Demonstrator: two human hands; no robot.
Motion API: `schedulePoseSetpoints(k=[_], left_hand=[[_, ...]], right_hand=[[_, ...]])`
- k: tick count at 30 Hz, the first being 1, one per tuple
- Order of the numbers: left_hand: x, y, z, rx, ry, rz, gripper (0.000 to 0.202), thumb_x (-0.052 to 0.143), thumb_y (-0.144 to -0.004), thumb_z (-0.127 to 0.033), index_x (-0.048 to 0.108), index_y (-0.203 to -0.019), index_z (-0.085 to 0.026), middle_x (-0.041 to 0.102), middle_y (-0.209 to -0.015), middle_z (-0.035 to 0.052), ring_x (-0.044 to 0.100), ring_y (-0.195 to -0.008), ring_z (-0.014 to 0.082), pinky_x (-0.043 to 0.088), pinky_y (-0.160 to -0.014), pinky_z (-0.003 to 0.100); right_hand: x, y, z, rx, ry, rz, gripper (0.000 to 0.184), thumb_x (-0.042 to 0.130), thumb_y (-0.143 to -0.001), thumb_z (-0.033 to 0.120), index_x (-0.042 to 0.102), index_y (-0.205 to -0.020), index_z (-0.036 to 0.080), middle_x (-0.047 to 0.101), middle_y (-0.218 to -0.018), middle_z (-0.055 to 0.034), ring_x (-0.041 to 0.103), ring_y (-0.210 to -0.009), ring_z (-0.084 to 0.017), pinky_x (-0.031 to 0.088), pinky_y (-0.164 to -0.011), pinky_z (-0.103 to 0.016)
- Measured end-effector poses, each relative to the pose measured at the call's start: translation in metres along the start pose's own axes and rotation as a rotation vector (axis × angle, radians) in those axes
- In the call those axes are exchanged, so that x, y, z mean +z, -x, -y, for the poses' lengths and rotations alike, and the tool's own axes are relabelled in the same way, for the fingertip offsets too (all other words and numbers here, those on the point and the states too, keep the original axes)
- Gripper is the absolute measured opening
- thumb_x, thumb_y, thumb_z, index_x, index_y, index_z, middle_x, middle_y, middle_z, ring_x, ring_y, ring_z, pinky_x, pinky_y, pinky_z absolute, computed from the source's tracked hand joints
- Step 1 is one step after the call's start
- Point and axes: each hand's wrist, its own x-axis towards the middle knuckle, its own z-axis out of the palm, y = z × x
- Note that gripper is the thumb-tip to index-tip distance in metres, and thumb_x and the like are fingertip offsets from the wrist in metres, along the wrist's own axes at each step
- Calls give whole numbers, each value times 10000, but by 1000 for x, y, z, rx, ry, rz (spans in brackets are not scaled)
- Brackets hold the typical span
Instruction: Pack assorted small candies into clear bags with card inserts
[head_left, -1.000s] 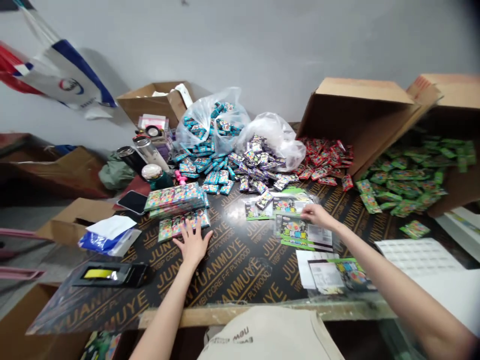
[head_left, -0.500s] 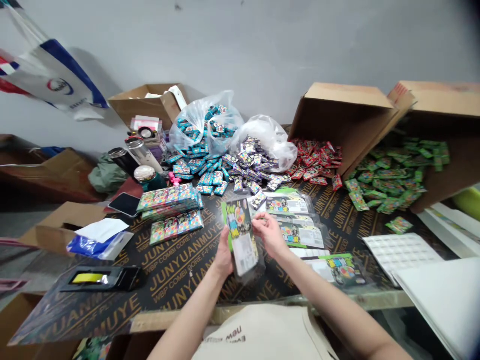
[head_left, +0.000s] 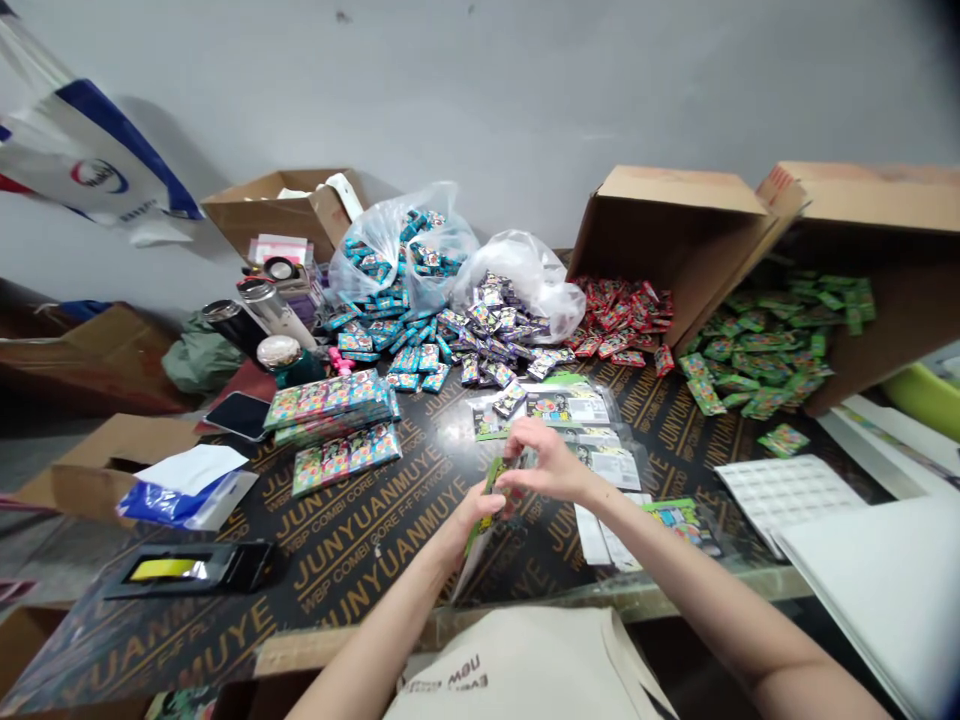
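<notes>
A flat printed plastic pouch (head_left: 478,541), green and black with a pale panel, stands tilted nearly edge-on before me. My left hand (head_left: 466,522) is closed on its side, thumb toward me. At its upper end my right hand (head_left: 546,464) bends its fingers over the edge, thumb and fingers closed there; the fingertips are partly hidden. Beyond and to the right lie more printed pouches (head_left: 615,462), overlapping in a row. One small purple packet (head_left: 510,399) rests on the farthest of them.
Small packets lie in heaps at the back: blue (head_left: 409,350), purple (head_left: 487,330), red (head_left: 622,315) and green (head_left: 757,360). Two cardboard boxes (head_left: 679,190) lie tipped behind the red and green ones. Stacked packet strips (head_left: 334,405), a phone (head_left: 236,414) and flasks (head_left: 274,310) are at left.
The pouch has turned from facing me to nearly edge-on and sits slightly lower. My right hand has come in over its upper edge. The whole view has shifted slightly.
</notes>
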Motion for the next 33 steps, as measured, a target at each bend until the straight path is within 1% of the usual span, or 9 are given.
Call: schedulePoseSetpoints(k=[6,9,12,14,19,23,27,30,33], left_hand=[[0,0,-23,21,-106,101,467,695,-548,-348,628,-963,-144,625,-804,30,547,-720,162,395,-642,245],[7,9,-29,-58,-61,53,458,678,-603,-288,606,-1033,-147,643,-858,47,576,-796,180,421,-735,278],[12,13,-26,-143,20,-46,378,667,-639,-295,616,-972,-123,653,-759,49,588,-651,155,444,-657,277],[13,11,-24,-134,41,-131,340,673,-638,-281,619,-927,-110,651,-712,45,576,-579,138,437,-585,249],[8,5,-29,-27,43,-205,334,648,-684,-300,605,-958,-115,653,-698,44,573,-566,138,453,-574,259],[2,1,-27,138,-227,-212,243,625,-714,-352,643,-749,-112,618,-617,10,542,-556,113,428,-585,222],[-6,-6,-21,208,-522,-360,389,627,-691,-425,557,-474,-110,502,-437,-20,435,-428,81,322,-442,192],[-11,-10,-20,213,-393,-397,386,583,-716,-466,609,-573,-108,568,-497,4,482,-453,105,367,-470,211],[-16,-10,-19,199,-314,-403,338,642,-662,-444,646,-673,-106,618,-564,22,541,-517,142,412,-517,237]], right_hand=[[-10,9,-9,-3,21,384,263,620,-727,429,608,-852,198,588,-757,-9,487,-793,-176,360,-811,-317],[-13,11,-13,87,31,389,408,625,-724,417,554,-1077,224,600,-854,-25,477,-872,-199,357,-839,-328],[-14,8,-16,135,-76,387,612,660,-684,416,446,-1233,252,600,-865,-8,507,-833,-186,379,-830,-330],[-10,8,-17,166,-157,311,631,676,-662,407,445,-1230,256,593,-840,7,533,-789,-172,398,-816,-333],[13,16,-16,366,-275,-195,736,744,-572,385,433,-1226,247,586,-995,-38,528,-970,-210,382,-881,-373],[28,21,-15,478,-686,-33,317,600,-733,403,599,-939,161,633,-778,-29,591,-741,-167,462,-716,-311],[30,23,-13,495,-740,-125,247,623,-717,360,621,-852,153,634,-734,-5,576,-655,-124,462,-628,-239],[33,36,-15,569,-876,154,403,700,-640,319,587,-999,175,643,-815,-3,586,-658,-126,467,-579,-232],[39,53,-23,599,-939,350,401,741,-585,275,604,-939,143,648,-806,-9,602,-700,-153,484,-669,-289]])
